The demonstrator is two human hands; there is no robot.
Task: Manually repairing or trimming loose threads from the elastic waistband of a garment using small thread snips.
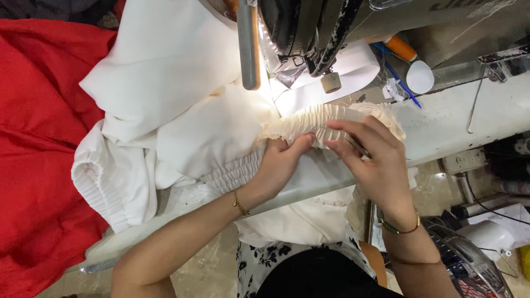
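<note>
A cream garment (182,105) lies piled on the sewing table, with a gathered, ruffled band (326,121) stretched in front of the sewing machine head (309,30). My left hand (279,165) pinches the ruffled band from below, thumb pressed on its edge. My right hand (370,160) presses on the same band just to the right and holds a thin metal tool (359,148) between its fingers. Both hands sit close together, almost touching.
Red fabric (38,154) covers the left side. A blue pen (400,77), an orange-capped tube (400,48) and a white scoop (420,76) lie behind the machine on the white table (475,110). A fan grille (469,265) stands at the lower right.
</note>
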